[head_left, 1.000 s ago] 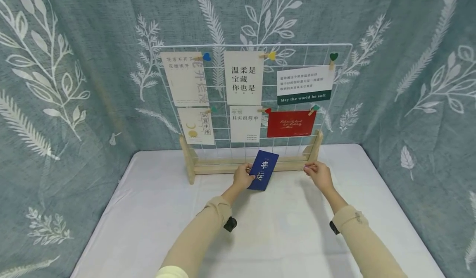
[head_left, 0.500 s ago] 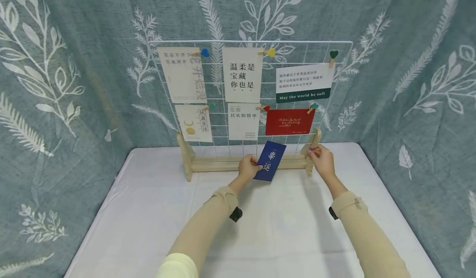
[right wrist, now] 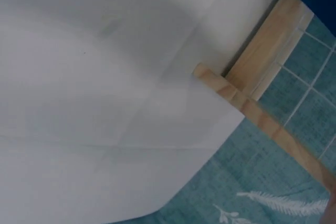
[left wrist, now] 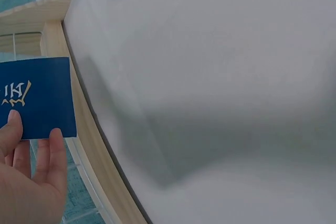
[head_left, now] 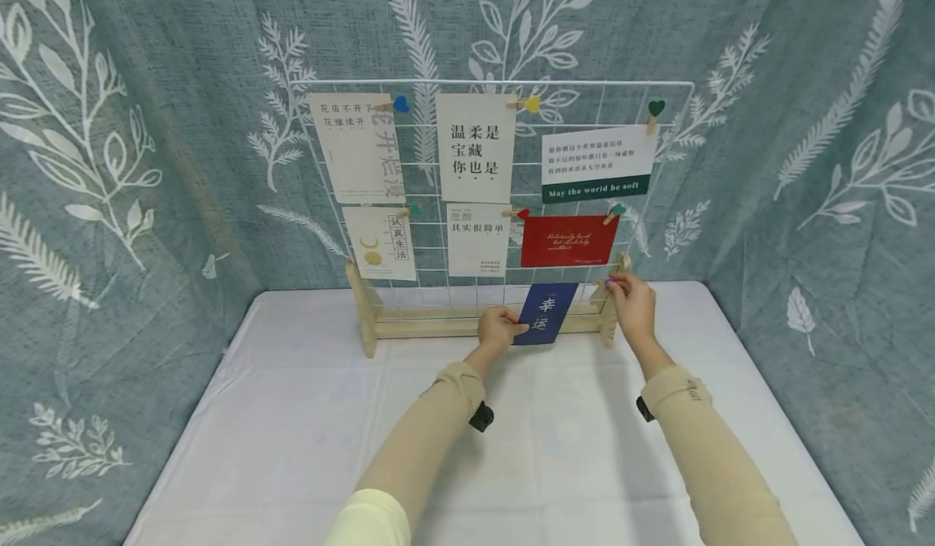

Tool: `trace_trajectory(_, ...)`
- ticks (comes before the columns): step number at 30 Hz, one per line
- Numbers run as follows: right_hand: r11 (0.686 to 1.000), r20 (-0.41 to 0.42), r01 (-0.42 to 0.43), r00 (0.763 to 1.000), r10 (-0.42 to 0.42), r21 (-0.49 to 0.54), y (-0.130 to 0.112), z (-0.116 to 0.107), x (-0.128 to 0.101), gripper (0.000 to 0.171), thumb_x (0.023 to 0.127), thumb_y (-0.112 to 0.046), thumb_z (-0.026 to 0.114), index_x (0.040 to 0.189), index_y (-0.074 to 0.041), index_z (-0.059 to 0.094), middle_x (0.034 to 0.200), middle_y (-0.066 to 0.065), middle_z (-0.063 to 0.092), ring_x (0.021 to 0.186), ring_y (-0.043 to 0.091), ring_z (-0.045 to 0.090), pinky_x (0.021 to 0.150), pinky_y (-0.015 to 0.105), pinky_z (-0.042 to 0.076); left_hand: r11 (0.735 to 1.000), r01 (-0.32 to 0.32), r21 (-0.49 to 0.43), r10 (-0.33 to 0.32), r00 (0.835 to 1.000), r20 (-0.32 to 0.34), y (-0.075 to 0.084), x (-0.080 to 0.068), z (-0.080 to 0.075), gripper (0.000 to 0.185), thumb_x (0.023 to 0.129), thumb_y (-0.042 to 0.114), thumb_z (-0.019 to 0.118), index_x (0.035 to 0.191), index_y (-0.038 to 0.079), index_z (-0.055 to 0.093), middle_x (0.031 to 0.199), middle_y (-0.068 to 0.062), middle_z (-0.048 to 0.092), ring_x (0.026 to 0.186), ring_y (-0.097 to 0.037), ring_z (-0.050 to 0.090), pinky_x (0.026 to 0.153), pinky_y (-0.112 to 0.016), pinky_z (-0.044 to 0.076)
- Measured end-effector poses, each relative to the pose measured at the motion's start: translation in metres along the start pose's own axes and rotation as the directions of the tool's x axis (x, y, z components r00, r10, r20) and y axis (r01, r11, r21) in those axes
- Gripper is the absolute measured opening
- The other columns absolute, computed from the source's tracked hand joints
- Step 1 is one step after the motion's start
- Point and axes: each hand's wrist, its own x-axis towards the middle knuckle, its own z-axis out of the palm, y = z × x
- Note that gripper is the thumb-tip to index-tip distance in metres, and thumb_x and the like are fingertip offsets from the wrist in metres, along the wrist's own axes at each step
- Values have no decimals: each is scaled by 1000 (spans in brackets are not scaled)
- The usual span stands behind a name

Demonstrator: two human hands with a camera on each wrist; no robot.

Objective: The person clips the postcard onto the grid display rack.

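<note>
My left hand (head_left: pixel 498 327) pinches a dark blue card (head_left: pixel 544 312) by its lower left edge, thumb on the front. The card stands nearly upright before the lower part of a white wire grid (head_left: pixel 431 274), under a red card (head_left: pixel 570 240). In the left wrist view the thumb lies on the blue card (left wrist: pixel 42 98) and fingers reach behind it. My right hand (head_left: pixel 634 307) pinches a small purple clip (head_left: pixel 610 282), mostly hidden by the fingertips, right of the blue card near the stand's right post. The right wrist view catches only a sliver of that hand.
The grid stands in a wooden base (head_left: pixel 424 327) at the back of the white-covered table (head_left: pixel 292 416). Several cards hang on it from heart-topped clothespins, among them a green-and-white card (head_left: pixel 599 165). A patterned teal curtain (head_left: pixel 183 148) encloses the back and sides.
My left hand has carried the blue card right and turned it more upright, close against the grid. The right hand has risen with the purple clip toward the red card's lower right.
</note>
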Motion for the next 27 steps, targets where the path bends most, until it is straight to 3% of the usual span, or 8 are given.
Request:
trace_trajectory(2, 1000, -6, -4, 1000, 5, 12, -1, 0, 0, 21, 90, 4, 56, 106, 17, 60, 99, 34, 65, 92, 41, 66, 68, 1, 46, 1000, -17, -13, 17, 1000, -12, -5, 4, 11, 39, 46, 49, 90, 69, 27, 68, 67, 11, 67, 58, -8, 62, 48, -27, 48)
trace_trajectory(3, 1000, -7, -6, 1000, 6, 12, -1, 0, 0, 21, 90, 4, 56, 106, 17, 60, 99, 34, 65, 91, 41, 67, 68, 2, 47, 999, -24, -21, 24, 1000, -16, 1, 2, 12, 37, 48, 47, 90, 69, 26, 68, 67, 10, 67, 58, -8, 62, 48, -27, 49)
trace_trajectory(8, 1000, -10, 14, 1000, -14, -6, 0, -3, 3, 18, 91, 4, 55, 103, 16, 62, 98, 33, 66, 89, 41, 67, 76, 29, 56, 1000, -12, 6, 12, 999, -37, 31, -11, 9, 30, 55, 39, 89, 70, 23, 69, 67, 9, 68, 61, -7, 63, 55, -27, 50)
trace_trajectory(11, 1000, -1, 17, 1000, -17, -13, -1, -3, 6, 18, 92, 2, 55, 101, 15, 63, 97, 32, 66, 88, 40, 67, 77, 38, 57, 999, -44, -17, 42, 997, -66, 50, -20, 0, 33, 52, 55, 85, 66, 32, 66, 62, 17, 64, 58, -1, 60, 55, -24, 48)
trace_trajectory(15, 1000, 4, 17, 1000, -16, -22, -4, -1, 9, 17, 92, 1, 55, 98, 15, 62, 94, 32, 67, 80, 37, 68, 67, 19, 56, 997, -68, -48, 63, 994, -91, 96, -46, -29, 32, 58, 51, 84, 70, 26, 69, 64, 12, 67, 58, -5, 62, 53, -25, 48)
trace_trajectory(18, 1000, 3, 19, 1000, -19, -1, -2, 0, 9, 15, 92, 3, 54, 96, 16, 61, 92, 34, 66, 60, 17, 66, 54, 6, 46, 997, -54, -47, 49, 993, -106, 126, -63, -45, 24, 64, 31, 87, 74, 16, 71, 69, 3, 70, 61, -10, 64, 54, -26, 50)
trace_trajectory(22, 999, 23, -11, 1000, 10, 49, 1, 1, 9, 14, 93, 5, 51, 97, 17, 58, 94, 36, 64, 44, -10, 48, 44, 5, 43, 989, -128, -78, 115, 981, -155, 138, -67, -53, 25, 61, 33, 88, 67, 19, 69, 62, 7, 67, 54, -4, 60, 47, -21, 46)
trace_trajectory(27, 997, 19, -46, 999, 45, 68, 0, 5, 12, 16, 93, 4, 50, 100, 17, 57, 97, 37, 63, 43, -6, 51, 43, 7, 44, 994, -82, -69, 77, 995, -63, 150, -67, -64, 26, 66, 36, 84, 74, 15, 72, 72, 1, 71, 63, -12, 64, 53, -27, 48)
